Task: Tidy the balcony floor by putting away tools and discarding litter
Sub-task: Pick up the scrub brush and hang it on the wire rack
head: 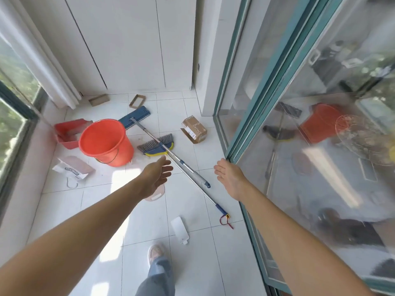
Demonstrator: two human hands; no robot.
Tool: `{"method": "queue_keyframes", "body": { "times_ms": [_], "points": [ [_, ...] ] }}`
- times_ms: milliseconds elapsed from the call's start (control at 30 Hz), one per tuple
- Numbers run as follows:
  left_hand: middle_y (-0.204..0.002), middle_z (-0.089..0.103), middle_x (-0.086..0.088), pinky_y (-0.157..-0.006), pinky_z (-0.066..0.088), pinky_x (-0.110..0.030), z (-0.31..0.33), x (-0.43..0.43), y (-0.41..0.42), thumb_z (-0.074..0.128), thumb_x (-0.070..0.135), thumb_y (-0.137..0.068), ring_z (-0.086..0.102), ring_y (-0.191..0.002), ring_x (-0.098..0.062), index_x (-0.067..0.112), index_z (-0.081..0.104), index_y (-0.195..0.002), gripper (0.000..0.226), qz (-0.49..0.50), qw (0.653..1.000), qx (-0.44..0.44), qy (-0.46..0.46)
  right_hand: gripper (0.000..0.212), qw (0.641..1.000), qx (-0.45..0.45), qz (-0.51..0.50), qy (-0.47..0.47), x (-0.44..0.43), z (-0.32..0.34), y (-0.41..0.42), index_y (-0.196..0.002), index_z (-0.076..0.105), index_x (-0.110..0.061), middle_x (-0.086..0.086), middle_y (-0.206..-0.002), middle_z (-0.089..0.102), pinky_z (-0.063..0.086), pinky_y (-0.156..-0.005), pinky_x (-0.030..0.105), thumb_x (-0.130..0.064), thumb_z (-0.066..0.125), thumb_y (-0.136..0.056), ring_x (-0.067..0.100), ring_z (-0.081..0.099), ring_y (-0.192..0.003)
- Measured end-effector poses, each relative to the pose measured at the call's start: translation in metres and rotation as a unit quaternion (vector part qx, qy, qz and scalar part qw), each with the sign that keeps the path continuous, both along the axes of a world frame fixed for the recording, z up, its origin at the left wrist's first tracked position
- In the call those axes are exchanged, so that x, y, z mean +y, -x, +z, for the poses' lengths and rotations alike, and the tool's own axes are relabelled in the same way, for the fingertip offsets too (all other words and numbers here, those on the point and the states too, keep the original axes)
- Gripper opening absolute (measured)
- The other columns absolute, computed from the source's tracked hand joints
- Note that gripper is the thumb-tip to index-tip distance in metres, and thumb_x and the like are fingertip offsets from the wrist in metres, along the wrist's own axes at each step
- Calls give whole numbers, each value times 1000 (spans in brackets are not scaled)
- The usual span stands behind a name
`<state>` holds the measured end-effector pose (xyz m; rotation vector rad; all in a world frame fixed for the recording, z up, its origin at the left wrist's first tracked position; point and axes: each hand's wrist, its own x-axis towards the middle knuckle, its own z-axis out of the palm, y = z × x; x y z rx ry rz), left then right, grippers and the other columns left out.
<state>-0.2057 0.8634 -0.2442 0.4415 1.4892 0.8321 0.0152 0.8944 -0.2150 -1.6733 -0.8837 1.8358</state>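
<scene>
Tidying seems barely begun: left grip [157, 177] and right grip [229, 180], both spread empty, reach toward the broom [157, 147]; stooping likely next.

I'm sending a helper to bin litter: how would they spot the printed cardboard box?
Start at the teal-framed sliding glass door on the right. Beside its frame, on the floor tiles, lies the brown cardboard box, flaps open. Unlike the two cardboard pieces by the white cupboard, it carries printed letters.
</scene>
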Motion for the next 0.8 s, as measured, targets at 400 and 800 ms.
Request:
{"method": "queue_keyframes", "body": {
  "times_ms": [400, 800],
  "points": [
    [-120, 61, -4, -103, 39, -33, -172, 129, 2, 38, 38, -100, 54, -114, -22, 16, 55, -121, 35, -36, 997, 37, 55, 54, 996, -48, -16, 74, 105, -210, -19, -134, 27, 14, 30, -140, 26, 17, -114, 54, -23, 36, -95, 43, 20, -133],
    [-112, 62, -3, -101, 43, -33, -487, 162, -60, 47, 34, -98, 57, -108, -21, 20, 60, -106, 21, -66, 992, 60, 86, 9, 978, -181, 43, 89, 144, -553, -85, -64, 38, -22, 6, -74, 30, 19, -62, 31, -15, 41, -68, 21, 24, -76]
  ]
}}
